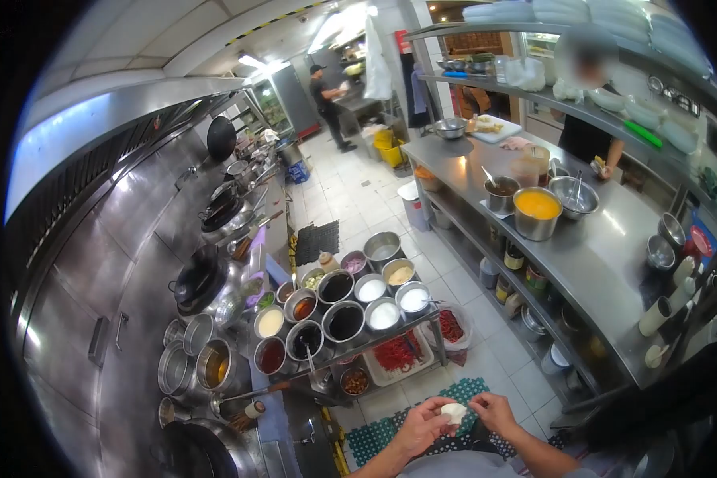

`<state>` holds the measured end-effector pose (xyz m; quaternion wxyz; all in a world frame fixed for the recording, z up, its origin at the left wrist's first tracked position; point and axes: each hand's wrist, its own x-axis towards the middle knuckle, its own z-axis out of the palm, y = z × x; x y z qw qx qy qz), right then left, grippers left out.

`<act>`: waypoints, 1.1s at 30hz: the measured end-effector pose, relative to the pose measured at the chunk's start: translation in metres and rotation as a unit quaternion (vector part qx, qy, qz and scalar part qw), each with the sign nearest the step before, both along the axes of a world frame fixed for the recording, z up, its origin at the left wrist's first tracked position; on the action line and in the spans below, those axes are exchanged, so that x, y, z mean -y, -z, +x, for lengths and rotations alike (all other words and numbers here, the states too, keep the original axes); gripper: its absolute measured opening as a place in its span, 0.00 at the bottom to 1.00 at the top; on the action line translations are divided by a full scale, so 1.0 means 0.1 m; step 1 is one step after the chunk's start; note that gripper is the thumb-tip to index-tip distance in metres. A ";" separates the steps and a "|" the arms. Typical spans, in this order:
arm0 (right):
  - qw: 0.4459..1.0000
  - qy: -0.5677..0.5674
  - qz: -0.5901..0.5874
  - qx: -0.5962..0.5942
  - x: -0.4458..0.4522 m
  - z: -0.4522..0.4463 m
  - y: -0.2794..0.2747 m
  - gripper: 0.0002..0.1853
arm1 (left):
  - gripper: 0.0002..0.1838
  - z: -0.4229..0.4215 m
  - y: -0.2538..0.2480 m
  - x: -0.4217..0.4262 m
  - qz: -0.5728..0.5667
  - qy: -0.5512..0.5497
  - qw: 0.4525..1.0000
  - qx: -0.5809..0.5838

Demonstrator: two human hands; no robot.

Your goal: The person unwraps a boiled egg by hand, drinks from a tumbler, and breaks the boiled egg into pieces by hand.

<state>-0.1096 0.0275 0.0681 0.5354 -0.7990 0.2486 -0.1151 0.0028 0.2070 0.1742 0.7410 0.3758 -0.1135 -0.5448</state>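
Note:
At the bottom centre my left hand (pixel 424 426) holds a small white, rounded piece (pixel 454 413) between thumb and fingers; what it is made of I cannot tell. Just to its right, my right hand (pixel 494 414) has its fingers pinched together close to the piece, and whatever they may hold is too small to make out. Both hands are above a green dotted mat (pixel 374 430) on the floor, in front of a light-coloured garment.
Ahead is a low metal stand (pixel 374 342) with several pots and a tray of red pieces (pixel 394 354). Woks (pixel 199 279) line the left. A steel counter (pixel 589 263) with bowls runs along the right. One person (pixel 327 99) stands far back, another (pixel 585 135) behind the counter.

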 end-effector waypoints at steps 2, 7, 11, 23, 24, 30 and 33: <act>1.000 0.013 -0.018 0.006 -0.30 0.02 -0.08 0.07 | 0.17 0.03 -0.01 -0.31 -0.008 -0.016 1.000 -0.005; 0.993 -0.020 -0.057 0.097 -1.22 0.25 -0.15 0.05 | 0.16 0.10 0.19 -1.11 -0.064 -0.045 0.997 -0.024; 0.992 -0.031 -0.066 0.102 -1.87 0.36 -0.26 0.07 | 0.16 0.11 0.35 -1.58 -0.030 -0.054 0.998 -0.027; 0.998 -0.029 -0.042 -0.043 -2.27 0.19 -0.37 0.06 | 0.17 0.10 0.27 -2.04 -0.068 -0.083 0.994 -0.033; 0.998 -0.033 -0.048 -0.014 -2.33 0.21 -0.38 0.06 | 0.17 0.08 0.28 -2.07 -0.076 -0.091 0.992 -0.035; 0.992 -0.065 -0.090 0.062 -2.49 0.31 -0.33 0.08 | 0.18 0.06 0.33 -2.28 -0.062 -0.122 0.990 -0.025; 0.992 -0.064 -0.093 0.053 -2.49 0.38 -0.51 0.06 | 0.18 0.07 0.31 -2.37 -0.038 -0.146 0.988 -0.018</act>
